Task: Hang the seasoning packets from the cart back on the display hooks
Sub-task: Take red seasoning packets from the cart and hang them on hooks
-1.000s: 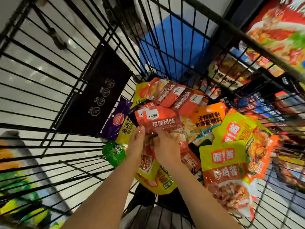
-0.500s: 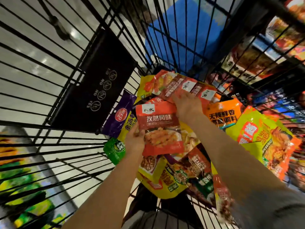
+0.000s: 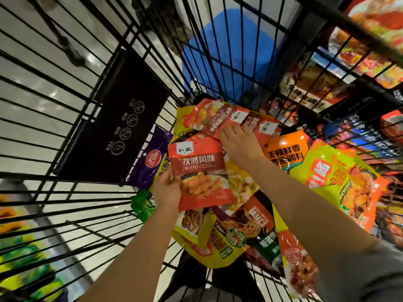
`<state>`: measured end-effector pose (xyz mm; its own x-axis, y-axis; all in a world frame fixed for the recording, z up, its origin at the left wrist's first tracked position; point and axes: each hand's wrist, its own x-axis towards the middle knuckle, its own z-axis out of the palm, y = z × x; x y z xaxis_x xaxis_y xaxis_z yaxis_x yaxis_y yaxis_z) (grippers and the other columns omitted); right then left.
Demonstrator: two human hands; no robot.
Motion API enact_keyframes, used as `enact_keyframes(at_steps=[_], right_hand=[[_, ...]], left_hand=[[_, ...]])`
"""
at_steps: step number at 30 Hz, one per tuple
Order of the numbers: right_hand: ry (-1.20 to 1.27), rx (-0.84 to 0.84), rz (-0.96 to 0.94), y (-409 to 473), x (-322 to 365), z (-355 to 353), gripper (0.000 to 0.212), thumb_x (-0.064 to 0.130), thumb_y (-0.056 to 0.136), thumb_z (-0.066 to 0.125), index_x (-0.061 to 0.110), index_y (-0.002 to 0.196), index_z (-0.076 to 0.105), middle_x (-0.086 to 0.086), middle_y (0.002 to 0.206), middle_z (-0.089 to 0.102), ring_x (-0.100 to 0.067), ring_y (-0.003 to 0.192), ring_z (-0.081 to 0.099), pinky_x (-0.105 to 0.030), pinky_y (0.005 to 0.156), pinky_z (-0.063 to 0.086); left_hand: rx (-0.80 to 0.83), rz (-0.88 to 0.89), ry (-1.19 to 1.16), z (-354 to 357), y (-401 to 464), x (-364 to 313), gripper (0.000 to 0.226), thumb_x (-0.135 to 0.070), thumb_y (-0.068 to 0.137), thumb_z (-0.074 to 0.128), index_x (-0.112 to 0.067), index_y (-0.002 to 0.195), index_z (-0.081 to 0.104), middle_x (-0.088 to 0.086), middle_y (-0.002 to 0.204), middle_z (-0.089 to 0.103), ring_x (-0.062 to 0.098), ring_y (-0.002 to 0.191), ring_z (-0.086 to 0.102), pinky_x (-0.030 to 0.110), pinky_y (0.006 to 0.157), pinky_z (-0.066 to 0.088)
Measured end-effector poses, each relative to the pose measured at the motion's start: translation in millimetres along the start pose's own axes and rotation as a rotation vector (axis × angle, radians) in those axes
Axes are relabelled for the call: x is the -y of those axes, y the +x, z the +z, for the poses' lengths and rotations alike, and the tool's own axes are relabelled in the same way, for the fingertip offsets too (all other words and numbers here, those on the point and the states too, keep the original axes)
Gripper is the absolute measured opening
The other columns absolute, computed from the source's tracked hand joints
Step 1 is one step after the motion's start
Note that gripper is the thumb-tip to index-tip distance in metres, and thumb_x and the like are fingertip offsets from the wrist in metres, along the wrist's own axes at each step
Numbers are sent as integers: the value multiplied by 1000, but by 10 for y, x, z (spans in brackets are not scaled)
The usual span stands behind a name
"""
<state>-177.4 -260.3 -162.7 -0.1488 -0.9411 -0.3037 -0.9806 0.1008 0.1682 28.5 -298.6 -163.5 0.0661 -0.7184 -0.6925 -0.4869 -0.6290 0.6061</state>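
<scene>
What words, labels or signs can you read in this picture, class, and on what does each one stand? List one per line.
"孜然风味": red packet held in the left hand.
"无辣鲜香" over "调料": orange packet beside the right hand.
"NO", "NO" and "YES" with round symbols, upside down: black panel on the cart wall.
Small print on the dark red packets under the right hand, and the other packets' print: too blurred or tilted to read.

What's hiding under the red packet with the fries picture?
Under the red packet, held by the left hand, a yellow packet and a white-and-brown one peek out. Their covered parts and anything deeper in the cart cannot be seen.
</scene>
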Motion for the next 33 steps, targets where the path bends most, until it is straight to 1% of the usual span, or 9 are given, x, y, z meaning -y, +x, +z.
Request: enact_keyframes(at_steps=[4, 8, 11, 14, 18, 24, 28, 30, 33], right_hand=[[49, 151, 67, 219, 45, 7, 43, 11, 96, 41, 5, 139, 37, -17, 139, 47, -37, 126, 46, -47, 100, 40], [158, 167, 116, 211, -28, -67, 36, 5, 97, 40, 8, 132, 46, -11, 127, 58, -31, 118, 55, -39, 84, 50], [162, -9, 223, -37, -140, -195, 23, 5, 80, 65, 14, 100, 63, -4, 87, 68, -23, 80, 68, -28, 56, 45], [194, -182, 280, -529, -320, -100, 28, 8, 52, 81, 15, 65, 58, -2, 52, 54, -23, 42, 56, -19, 40, 29], [361, -333, 271, -1377, -425, 214, 9, 14, 75, 48, 9, 68, 50, -11, 59, 51, -32, 52, 55, -31, 43, 38], [411, -160, 378, -2179, -362, 637, 37, 35, 86, 46, 6, 105, 59, -18, 113, 61, -36, 99, 60, -42, 84, 49], [428, 97, 511, -2094, -426, 511, 53, 2, 77, 67, 10, 128, 58, -16, 139, 53, -37, 126, 52, -60, 106, 36], [455, 207, 584, -1959, -416, 341, 60, 20, 89, 60, 18, 146, 41, -10, 153, 35, -33, 142, 30, -58, 112, 24], [556, 136, 758, -1701, -316, 222, 69, 54, 92, 53, 26, 150, 30, -10, 161, 19, -33, 148, 12, -63, 112, 20]], left_hand=[[-8, -30, -11, -76, 20, -33, 37, -14, 97, 61, -37, 124, 65, 2, 114, 70, 25, 97, 68, 44, 88, 56], [9, -40, -18, -100, 42, -43, 37, -12, 98, 59, -33, 128, 64, 2, 110, 70, 25, 96, 68, 40, 83, 56], [-4, -50, -16, -96, -13, -58, 36, -17, 97, 61, -35, 129, 63, 1, 118, 68, 25, 101, 67, 47, 93, 55], [-5, -61, -36, -92, -68, -87, 35, -20, 97, 61, -35, 129, 63, 1, 124, 65, 27, 106, 65, 49, 95, 54], [78, -32, -60, -97, -70, -110, 36, -17, 97, 61, -44, 119, 67, -1, 123, 67, 27, 107, 67, 50, 95, 54], [274, 74, 70, 40, -223, -198, 40, -18, 104, 46, -41, 137, 50, -8, 120, 56, 20, 101, 64, 36, 77, 56], [338, 105, 128, 154, -281, -151, 40, -19, 106, 42, -40, 140, 45, -5, 121, 58, 11, 93, 62, 37, 76, 54], [344, 93, 135, 181, -295, -135, 38, -20, 106, 42, -45, 133, 47, -3, 129, 58, 19, 105, 61, 48, 88, 54], [340, 64, 155, 181, -296, -134, 37, -22, 105, 43, -53, 125, 48, 1, 137, 56, 30, 117, 59, 58, 97, 49]])
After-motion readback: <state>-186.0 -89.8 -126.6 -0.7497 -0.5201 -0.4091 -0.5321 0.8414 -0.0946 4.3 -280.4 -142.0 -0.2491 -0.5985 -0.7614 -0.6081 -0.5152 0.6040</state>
